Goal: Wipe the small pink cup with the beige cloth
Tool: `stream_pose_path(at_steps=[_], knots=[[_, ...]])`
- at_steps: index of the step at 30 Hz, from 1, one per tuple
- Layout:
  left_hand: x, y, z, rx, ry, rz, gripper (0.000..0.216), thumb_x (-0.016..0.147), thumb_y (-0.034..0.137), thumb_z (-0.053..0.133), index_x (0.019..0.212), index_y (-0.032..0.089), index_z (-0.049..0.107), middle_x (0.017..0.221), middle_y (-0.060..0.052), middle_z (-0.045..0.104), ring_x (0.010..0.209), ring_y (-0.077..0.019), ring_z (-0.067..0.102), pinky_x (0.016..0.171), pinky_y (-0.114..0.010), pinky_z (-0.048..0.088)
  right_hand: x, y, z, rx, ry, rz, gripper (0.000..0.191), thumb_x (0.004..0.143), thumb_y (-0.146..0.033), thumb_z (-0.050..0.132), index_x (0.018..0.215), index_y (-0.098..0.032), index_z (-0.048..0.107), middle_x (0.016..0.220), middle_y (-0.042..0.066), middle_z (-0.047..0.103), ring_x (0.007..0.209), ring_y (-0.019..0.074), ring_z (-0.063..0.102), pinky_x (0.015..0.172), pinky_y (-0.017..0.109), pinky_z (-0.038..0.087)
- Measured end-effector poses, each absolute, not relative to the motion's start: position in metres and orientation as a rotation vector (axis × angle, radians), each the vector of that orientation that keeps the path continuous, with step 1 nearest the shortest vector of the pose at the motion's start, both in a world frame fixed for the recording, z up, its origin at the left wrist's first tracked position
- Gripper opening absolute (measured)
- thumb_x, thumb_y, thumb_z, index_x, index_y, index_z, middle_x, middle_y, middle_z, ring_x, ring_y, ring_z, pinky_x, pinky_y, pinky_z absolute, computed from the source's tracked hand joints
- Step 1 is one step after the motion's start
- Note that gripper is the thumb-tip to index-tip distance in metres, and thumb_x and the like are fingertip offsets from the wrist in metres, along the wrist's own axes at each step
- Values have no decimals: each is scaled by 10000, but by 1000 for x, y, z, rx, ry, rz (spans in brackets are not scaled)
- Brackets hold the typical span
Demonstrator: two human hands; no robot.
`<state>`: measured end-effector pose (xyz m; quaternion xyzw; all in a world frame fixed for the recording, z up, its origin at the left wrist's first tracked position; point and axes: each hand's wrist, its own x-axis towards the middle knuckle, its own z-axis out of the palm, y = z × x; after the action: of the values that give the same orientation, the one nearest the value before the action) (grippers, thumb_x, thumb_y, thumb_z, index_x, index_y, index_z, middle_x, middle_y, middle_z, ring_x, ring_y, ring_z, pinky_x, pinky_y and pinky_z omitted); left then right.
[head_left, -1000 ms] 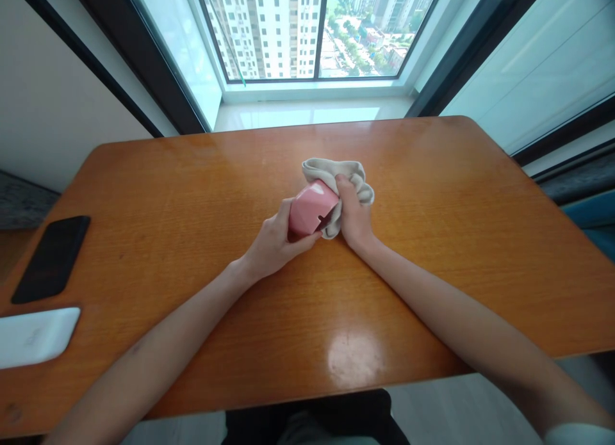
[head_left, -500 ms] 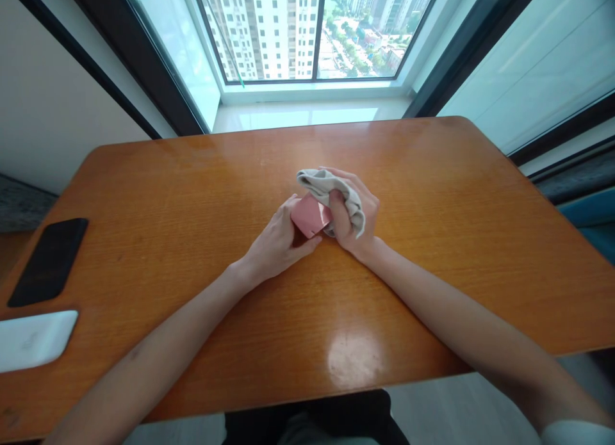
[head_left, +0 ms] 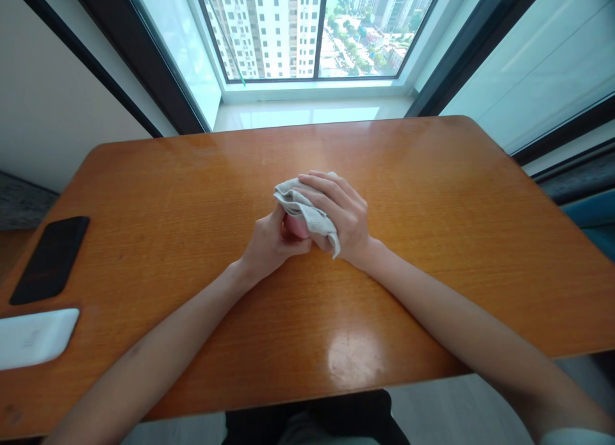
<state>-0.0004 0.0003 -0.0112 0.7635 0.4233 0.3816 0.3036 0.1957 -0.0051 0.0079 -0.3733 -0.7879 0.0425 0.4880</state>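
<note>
Pink object (head_left: 295, 226) is right about the middle of the table, between the two hands, and honestly you only get a small patch of it because fingers and fabric hide most of the rest. Can't tell if its bottom is touching the wood or held just off it.

Left hand (head_left: 269, 243) is curled around its left side, thumb along the near side and a finger up on the far side, so it's pinching the thing pretty snugly. Right hand (head_left: 348, 221) comes in from the right, bent over a crumpled pale grey cloth (head_left: 311, 214), fingers lying side by side across the top. Where that thumb sits underneath, I can't make out. The cloth covers the far and right parts of the pink object, with one corner hanging down toward the near side.

Table (head_left: 192, 342) is glossy orange-brown wood with a bright glare patch on the near part. Over at the left edge there's a black phone (head_left: 50, 259), and just on the near side of it a white slab (head_left: 36, 339) cut off by the picture border. Past the far edge is a pale sill (head_left: 312, 115), then a window (head_left: 264, 35) looking out on tall buildings.
</note>
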Motion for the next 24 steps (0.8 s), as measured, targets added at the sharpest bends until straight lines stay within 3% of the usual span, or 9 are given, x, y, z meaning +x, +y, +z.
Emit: stream_pose_path(at_steps=[6,9,13,18,21,24], knots=[[4,4,-12,2072,1141,1038,520,809,438,864,1192,206,600,873,25,696,668,-116,561,636,-215,466,195,0,11,-975,-1627,347,326,1079,-456,553,1234,-300,794,1337,50,789,1249,264,741,1147,458,570],[4,4,-11,2073,1136,1018,570,824,441,858,1276,209,598,972,-6,727,752,-140,622,695,-225,497,192,2,5,-1064,-1355,557,318,1060,-526,582,1115,-313,813,1143,22,829,1100,242,779,1050,419,610],[2,3,-8,2065,1143,1009,571,838,434,839,1309,219,597,988,-13,739,761,-145,639,713,-229,513,190,8,-6,-1093,-1098,768,326,1017,-582,612,1066,-315,794,1017,5,807,1114,228,760,1027,378,608],[-1,4,-9,2056,1174,1032,566,842,486,821,1282,209,599,935,1,721,710,-132,602,667,-219,491,197,18,-21,-1156,-932,891,356,952,-580,679,812,-252,680,786,-26,717,795,175,711,805,311,607],[-2,5,-10,2055,1170,1033,600,846,521,824,1305,208,598,942,-1,726,714,-136,610,667,-220,492,196,16,-22,-1192,-937,863,372,962,-590,666,825,-246,686,799,-23,732,798,176,715,792,306,607],[-4,5,-9,2053,1136,1025,651,845,548,850,1342,211,599,1052,-30,756,807,-160,666,736,-234,533,193,5,-15,-1179,-1069,722,379,1025,-604,586,992,-275,771,995,15,815,1007,221,771,953,367,630]])
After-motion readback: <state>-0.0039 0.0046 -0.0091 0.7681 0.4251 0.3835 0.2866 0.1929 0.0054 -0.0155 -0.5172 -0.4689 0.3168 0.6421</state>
